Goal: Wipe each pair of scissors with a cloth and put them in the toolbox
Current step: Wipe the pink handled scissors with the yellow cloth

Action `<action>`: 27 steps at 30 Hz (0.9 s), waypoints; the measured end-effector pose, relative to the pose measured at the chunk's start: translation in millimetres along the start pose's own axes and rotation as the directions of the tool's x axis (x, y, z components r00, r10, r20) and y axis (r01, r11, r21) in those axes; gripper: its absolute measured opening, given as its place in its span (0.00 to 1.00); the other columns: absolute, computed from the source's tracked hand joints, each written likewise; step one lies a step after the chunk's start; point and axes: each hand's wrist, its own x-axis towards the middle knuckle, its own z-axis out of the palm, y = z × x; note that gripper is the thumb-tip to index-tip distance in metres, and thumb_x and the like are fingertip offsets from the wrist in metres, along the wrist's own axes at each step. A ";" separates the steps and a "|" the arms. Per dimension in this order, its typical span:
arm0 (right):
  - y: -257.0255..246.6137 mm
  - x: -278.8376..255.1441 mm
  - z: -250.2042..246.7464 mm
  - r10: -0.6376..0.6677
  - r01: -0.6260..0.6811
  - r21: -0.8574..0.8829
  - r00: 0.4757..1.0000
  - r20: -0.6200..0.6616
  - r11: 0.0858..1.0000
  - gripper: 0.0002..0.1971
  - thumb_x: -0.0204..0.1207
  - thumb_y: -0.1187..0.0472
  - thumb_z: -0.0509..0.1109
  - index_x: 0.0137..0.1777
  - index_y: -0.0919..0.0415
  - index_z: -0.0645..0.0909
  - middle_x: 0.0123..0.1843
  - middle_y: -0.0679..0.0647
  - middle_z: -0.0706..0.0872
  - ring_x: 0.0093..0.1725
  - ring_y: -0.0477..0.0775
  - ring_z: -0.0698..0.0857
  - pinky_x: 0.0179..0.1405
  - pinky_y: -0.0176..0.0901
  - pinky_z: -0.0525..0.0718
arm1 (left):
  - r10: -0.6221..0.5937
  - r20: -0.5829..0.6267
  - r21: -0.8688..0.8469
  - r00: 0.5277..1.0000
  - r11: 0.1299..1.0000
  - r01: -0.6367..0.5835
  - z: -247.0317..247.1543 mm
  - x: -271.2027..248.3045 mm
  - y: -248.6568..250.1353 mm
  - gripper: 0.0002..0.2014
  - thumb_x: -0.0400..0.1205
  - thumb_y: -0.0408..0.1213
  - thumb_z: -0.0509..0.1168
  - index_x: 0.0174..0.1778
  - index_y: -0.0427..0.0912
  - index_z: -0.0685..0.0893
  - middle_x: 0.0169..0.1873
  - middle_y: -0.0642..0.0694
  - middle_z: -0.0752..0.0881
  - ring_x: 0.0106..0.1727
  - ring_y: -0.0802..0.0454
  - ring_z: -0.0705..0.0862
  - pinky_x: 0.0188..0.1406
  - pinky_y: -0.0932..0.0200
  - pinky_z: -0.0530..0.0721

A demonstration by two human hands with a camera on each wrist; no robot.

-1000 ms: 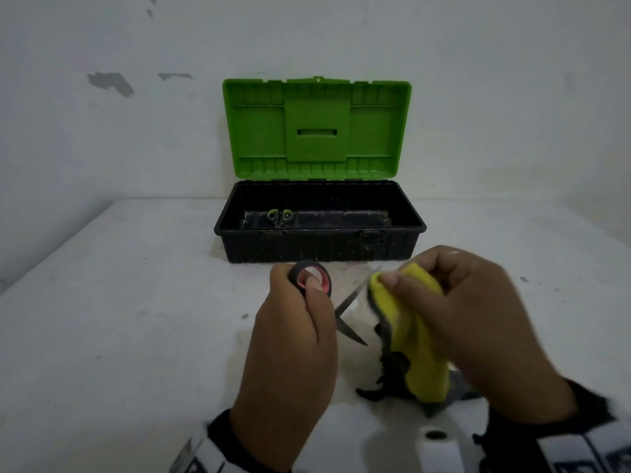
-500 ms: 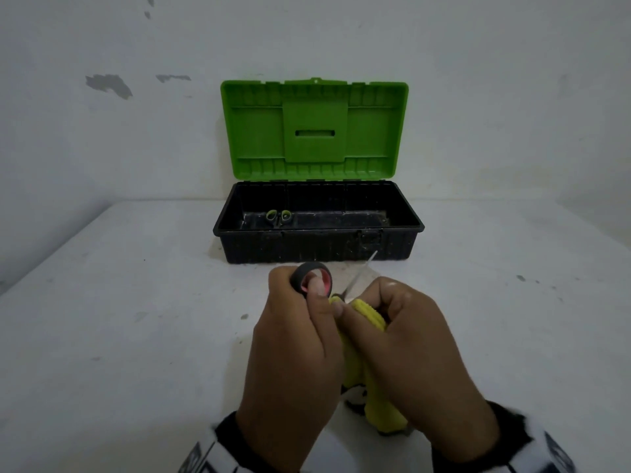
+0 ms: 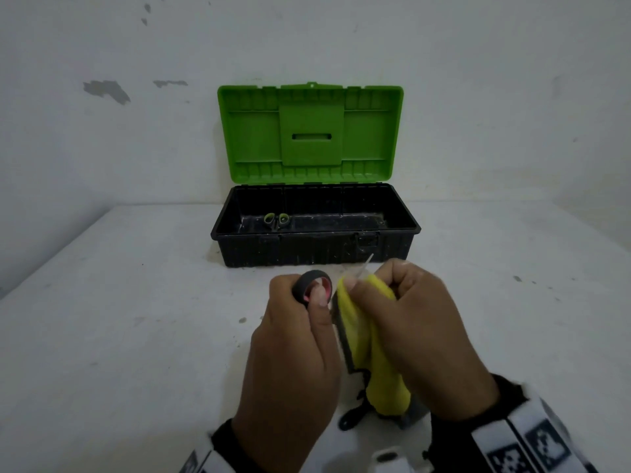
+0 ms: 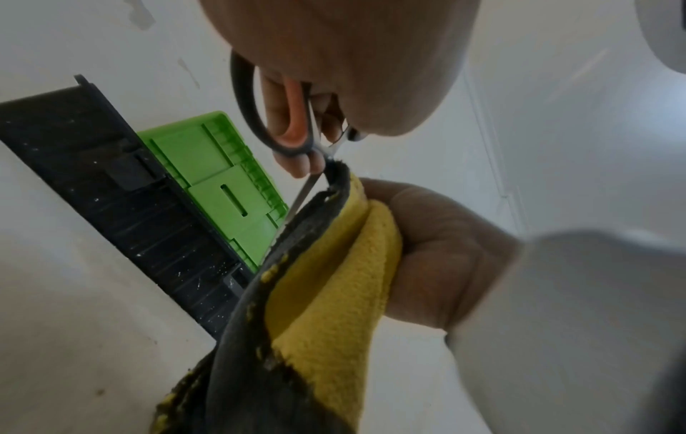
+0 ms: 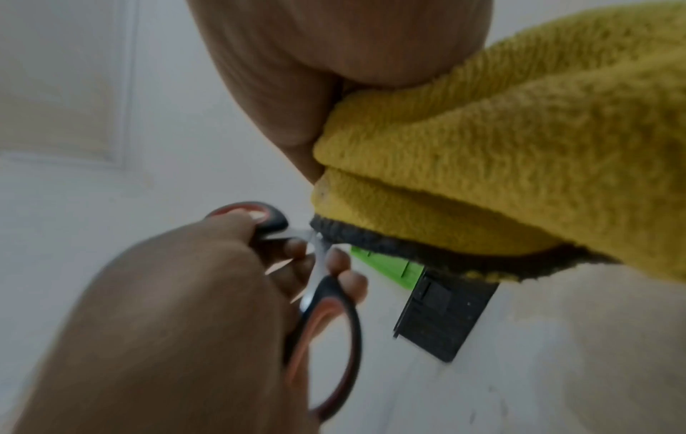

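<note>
My left hand (image 3: 293, 339) grips the black-and-orange scissors (image 3: 312, 285) by their handles, thumb through one loop (image 4: 274, 117). My right hand (image 3: 420, 332) holds the yellow cloth (image 3: 372, 339) with its dark border folded around one blade; the blade tip (image 3: 367, 262) sticks out beyond the cloth. In the right wrist view the cloth (image 5: 501, 158) meets the blades close to the handles (image 5: 326, 323). The open toolbox (image 3: 316, 245), black with a green lid (image 3: 310, 134), stands behind my hands. Inside it lies a pair of scissors with green handles (image 3: 276, 220).
The white table (image 3: 119, 336) runs up to a white wall with a few chipped paint spots. A small dark object (image 3: 351, 416) lies on the table under the hanging end of the cloth, partly hidden. The toolbox sits near the table's back edge.
My right hand brought the cloth left onto the scissor blade and closed around it. It has since slid slightly outward along the blade. The left hand kept the scissors almost still.
</note>
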 end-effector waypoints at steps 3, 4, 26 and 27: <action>-2.6 -5.5 -1.0 0.008 -0.007 -0.003 0.999 0.054 1.000 0.14 0.73 0.51 0.77 0.31 0.55 0.80 0.28 0.51 0.83 0.26 0.39 0.79 0.24 0.24 0.75 | 0.005 0.013 -0.011 1.000 1.000 -0.005 -3.3 0.5 0.0 0.04 0.85 0.60 0.44 0.49 0.69 0.60 0.26 0.58 0.77 0.24 0.61 0.81 0.30 0.69 0.84; -2.4 -3.2 -3.6 0.008 -0.008 0.004 0.999 0.054 1.000 0.14 0.73 0.50 0.78 0.32 0.56 0.81 0.27 0.50 0.83 0.26 0.38 0.79 0.24 0.24 0.75 | -0.005 0.031 -0.027 0.999 1.000 0.006 -4.5 -0.7 0.0 0.07 0.84 0.63 0.42 0.49 0.69 0.61 0.25 0.56 0.79 0.28 0.58 0.84 0.31 0.67 0.85; 6.7 24.1 -31.1 -0.250 0.245 0.057 0.911 0.327 0.968 0.11 0.84 0.49 0.63 0.44 0.52 0.81 0.36 0.47 0.83 0.35 0.46 0.81 0.34 0.39 0.80 | -0.475 0.499 -0.172 0.725 0.766 0.620 -8.8 14.2 -2.8 0.15 0.89 0.47 0.51 0.47 0.43 0.77 0.34 0.34 0.81 0.31 0.36 0.86 0.29 0.45 0.88; 5.3 20.1 -31.5 -0.263 0.261 0.060 0.881 0.392 0.964 0.12 0.84 0.49 0.62 0.45 0.53 0.82 0.38 0.47 0.84 0.38 0.46 0.83 0.37 0.36 0.81 | -0.470 0.504 -0.175 0.725 0.766 0.618 -9.5 15.1 -3.4 0.15 0.89 0.48 0.51 0.47 0.43 0.77 0.34 0.34 0.81 0.32 0.35 0.86 0.30 0.44 0.88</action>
